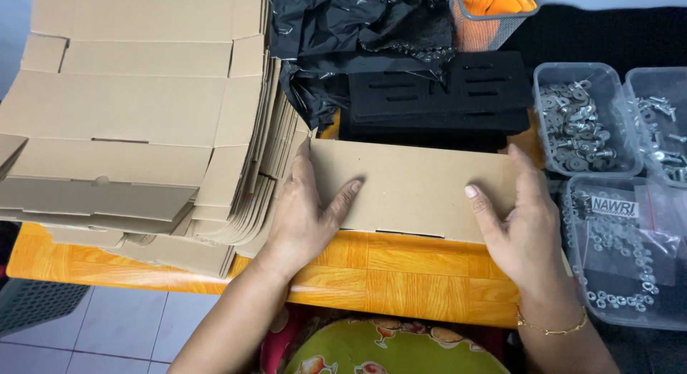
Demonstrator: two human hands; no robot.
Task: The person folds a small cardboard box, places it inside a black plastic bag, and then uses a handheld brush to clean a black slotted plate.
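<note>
From the head view I have both hands on a folded brown cardboard box (415, 188) that sits on the orange wood-grain counter (401, 274), right in front of me near the front edge. My left hand (304, 213) grips the box's left end: the fingers run up along that end and the thumb presses flat across the top face, so the hand is clamped on the cardboard rather than spread free. My right hand (519, 227) holds the right end the same way, thumb lying on the top face and fingers wrapped round the far side; a thin gold bracelet (551, 330) circles that wrist. The box lies flat and roughly level, its long edge running left to right between my hands. Just to its left, touching or nearly touching my left hand, a tall stack of flat cardboard blanks (136, 124) fans out over the counter's left part. Directly behind the box sits a pile of black foam inserts (440, 95) with slots cut in them, and behind those a crumpled black plastic bag (351, 31). An orange mesh basket (494, 9) shows at the top edge. To my right, just beside my right hand, stand clear plastic tubs: one holding metal washers (580, 124), one holding bolts (662, 131), and a nearer one holding small nuts (622, 259) under a plastic bag.
</note>
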